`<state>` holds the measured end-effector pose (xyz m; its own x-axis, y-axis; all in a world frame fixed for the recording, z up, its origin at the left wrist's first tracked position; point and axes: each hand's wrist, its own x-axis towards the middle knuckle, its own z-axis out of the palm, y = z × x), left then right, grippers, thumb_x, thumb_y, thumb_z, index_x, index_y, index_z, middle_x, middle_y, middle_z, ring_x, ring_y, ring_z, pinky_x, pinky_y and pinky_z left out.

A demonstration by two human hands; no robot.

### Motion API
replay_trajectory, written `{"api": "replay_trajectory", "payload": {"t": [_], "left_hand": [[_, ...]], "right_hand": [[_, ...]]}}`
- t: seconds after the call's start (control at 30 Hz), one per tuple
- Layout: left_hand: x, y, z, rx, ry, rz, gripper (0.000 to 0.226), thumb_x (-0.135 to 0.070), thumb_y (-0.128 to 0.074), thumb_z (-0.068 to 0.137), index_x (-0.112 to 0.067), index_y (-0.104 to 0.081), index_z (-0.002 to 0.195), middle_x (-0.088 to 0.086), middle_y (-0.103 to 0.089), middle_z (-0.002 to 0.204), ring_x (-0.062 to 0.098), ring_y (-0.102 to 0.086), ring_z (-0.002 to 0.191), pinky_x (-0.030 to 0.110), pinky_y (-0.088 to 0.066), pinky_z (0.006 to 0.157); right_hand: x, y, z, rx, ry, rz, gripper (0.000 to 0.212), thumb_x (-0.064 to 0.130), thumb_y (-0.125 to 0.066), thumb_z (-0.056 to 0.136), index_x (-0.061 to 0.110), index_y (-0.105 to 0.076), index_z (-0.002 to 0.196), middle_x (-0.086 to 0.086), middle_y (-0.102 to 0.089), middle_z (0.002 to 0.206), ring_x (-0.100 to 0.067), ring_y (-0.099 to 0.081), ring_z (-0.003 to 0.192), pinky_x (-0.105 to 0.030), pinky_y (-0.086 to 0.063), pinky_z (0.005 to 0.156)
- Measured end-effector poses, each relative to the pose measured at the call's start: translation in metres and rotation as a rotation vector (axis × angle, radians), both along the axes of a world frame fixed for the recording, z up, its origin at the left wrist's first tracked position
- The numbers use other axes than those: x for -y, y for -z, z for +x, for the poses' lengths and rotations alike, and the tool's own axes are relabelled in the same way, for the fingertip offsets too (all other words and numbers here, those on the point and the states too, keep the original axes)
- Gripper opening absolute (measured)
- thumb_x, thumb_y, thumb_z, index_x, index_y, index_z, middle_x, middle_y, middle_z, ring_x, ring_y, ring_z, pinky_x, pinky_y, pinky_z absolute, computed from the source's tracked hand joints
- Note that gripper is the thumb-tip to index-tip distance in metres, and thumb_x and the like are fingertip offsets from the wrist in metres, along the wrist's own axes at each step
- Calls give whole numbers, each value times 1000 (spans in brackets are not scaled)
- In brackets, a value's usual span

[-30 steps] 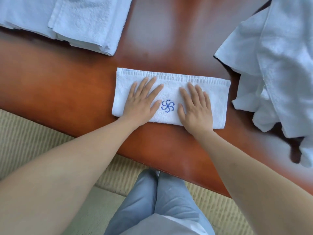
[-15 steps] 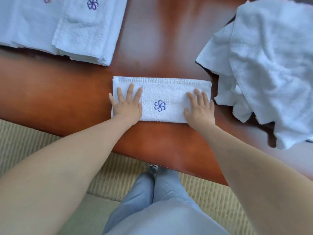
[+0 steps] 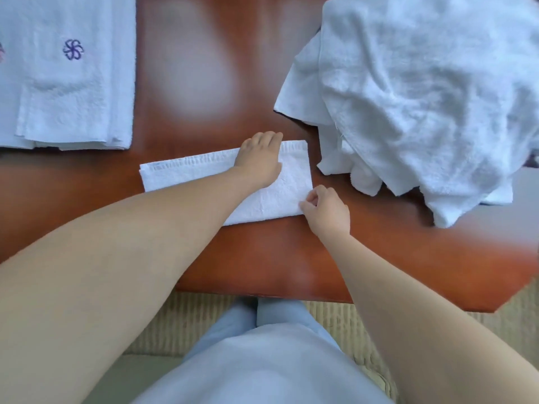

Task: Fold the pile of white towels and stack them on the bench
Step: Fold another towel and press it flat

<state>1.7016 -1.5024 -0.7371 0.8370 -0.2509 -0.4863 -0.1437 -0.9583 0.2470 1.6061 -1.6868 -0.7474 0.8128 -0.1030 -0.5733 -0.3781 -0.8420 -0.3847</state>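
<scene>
A white towel, folded into a long strip, lies across the red-brown bench in front of me. My left hand reaches over its right half, fingers curled at the far edge. My right hand pinches the near right corner of the strip. My left forearm hides the towel's middle, and its blue emblem is out of sight. A loose pile of unfolded white towels sits at the right. A stack of folded towels with a blue emblem lies at the far left.
The bench's front edge runs just above my legs, and its right end is cut at an angle. Woven matting covers the floor below. Bare wood shows between the folded stack and the loose pile.
Both hands have left their flat press at the strip's two ends. The left hand crossed to the right half's far edge, and the right hand curled to pinch the near right corner.
</scene>
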Motion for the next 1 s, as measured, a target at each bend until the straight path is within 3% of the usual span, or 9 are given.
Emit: {"api": "replay_trajectory", "payload": {"t": [0.17, 0.3, 0.37, 0.43, 0.53, 0.67, 0.8, 0.93, 1.0], "left_hand": [[29, -1, 41, -98, 76, 50, 49, -9, -59, 89, -10, -49, 137, 12, -48, 133, 32, -46, 122, 39, -41, 92], [27, -15, 56, -206, 207, 22, 17, -7, -52, 89, -20, -53, 99, 5, -42, 109, 26, -41, 107, 40, -41, 75], [16, -22, 59, -235, 247, -62, 20, -6, -54, 87, -24, -48, 94, -1, -43, 104, 22, -42, 102, 41, -42, 73], [3, -32, 59, -253, 269, -117, 21, -3, -56, 85, -22, -53, 94, -2, -51, 100, 22, -50, 95, 43, -45, 74], [-22, -51, 54, -208, 219, -159, 23, -6, -57, 85, -25, -58, 98, -5, -54, 99, 22, -55, 90, 44, -48, 73], [-69, -85, 42, -59, 84, -170, 21, -13, -56, 89, -33, -56, 95, -9, -52, 97, 20, -56, 87, 41, -50, 70], [-132, -125, 15, 70, -49, -181, 17, -21, -58, 90, -35, -49, 89, -11, -52, 97, 19, -54, 81, 36, -44, 65], [-201, -166, -26, 178, -150, -197, 19, -20, -58, 89, -34, -46, 88, -12, -52, 95, 19, -54, 83, 32, -36, 59], [-237, -189, -52, 221, -191, -197, 21, -19, -61, 88, -34, -46, 90, -13, -51, 95, 19, -54, 86, 34, -41, 64]], "right_hand": [[9, 5, 13, -5, -67, 19, 55, 37, -71, 85, 24, -45, 132, 5, -54, 114, -18, -59, 96, -36, -41, 89], [7, 5, 22, 20, -193, 7, 74, 32, -72, 84, 23, -38, 149, -1, -50, 126, -22, -56, 106, -39, -43, 95], [6, 5, 27, -3, -212, 34, 67, 27, -73, 83, 19, -46, 143, -4, -46, 130, -25, -53, 108, -39, -47, 92], [4, 2, 33, -18, -228, 52, 36, 22, -71, 82, 14, -57, 115, -2, -45, 123, -24, -49, 105, -36, -46, 79], [-5, -13, 45, -61, -224, 106, 19, 18, -64, 84, 19, -45, 87, 2, -47, 94, -24, -50, 82, -34, -37, 59], [-31, -50, 69, -56, -197, 151, 16, 20, -56, 88, 22, -39, 89, -3, -57, 72, -25, -54, 60, -35, -40, 51], [-80, -103, 88, 9, -149, 247, 13, 18, -53, 86, 26, -44, 89, -12, -70, 81, -31, -73, 67, -46, -60, 57], [-143, -154, 79, 111, -186, 349, 19, 13, -52, 88, 30, -43, 85, -7, -71, 83, -16, -74, 59, -33, -55, 47], [-177, -179, 64, 151, -214, 378, 21, 12, -52, 88, 31, -43, 86, -1, -70, 85, -12, -75, 61, -35, -57, 53]]}}
